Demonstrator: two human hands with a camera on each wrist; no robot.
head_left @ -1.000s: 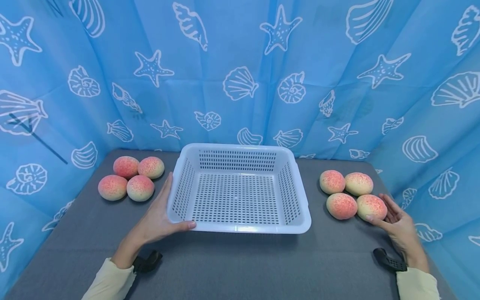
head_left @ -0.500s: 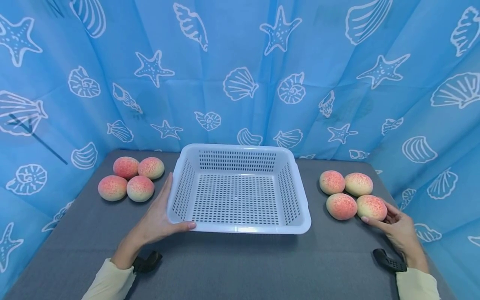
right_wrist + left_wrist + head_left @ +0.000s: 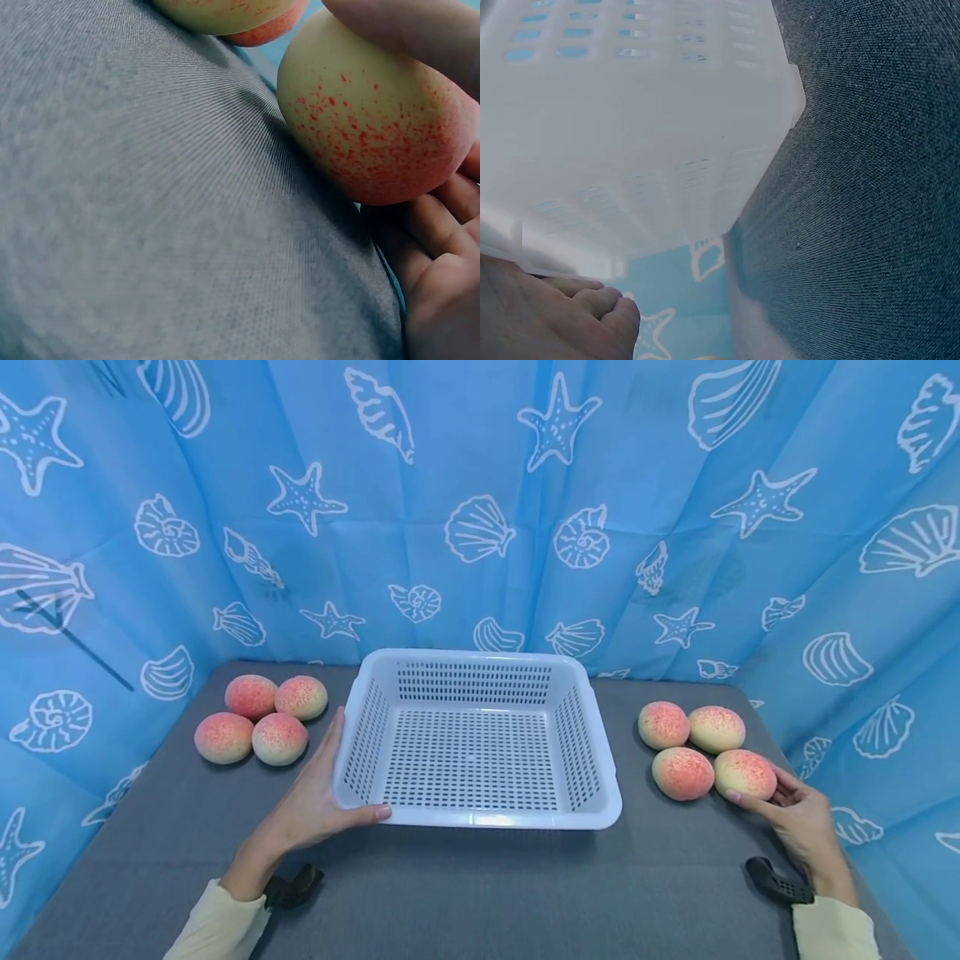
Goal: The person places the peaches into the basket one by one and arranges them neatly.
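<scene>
A white perforated plastic basket stands in the middle of the grey table. My left hand holds its near left corner, thumb along the front rim and fingers against the left side. In the left wrist view, that hand's fingers lie just under the rim. At the right, my right hand grips a pink-and-yellow peach, the nearest right one of a cluster. The right wrist view shows the thumb over this red-speckled peach and the other fingers curled at its far side.
Beside the held peach lie three more: one peach to its left, two behind, a redder peach and a paler peach. Several peaches, including one nearer peach, sit left of the basket. A blue shell-print curtain borders the table.
My right hand's fingers and thumb have closed in around the peach, which has shifted very slightly. The left hand and the basket have stayed in place.
</scene>
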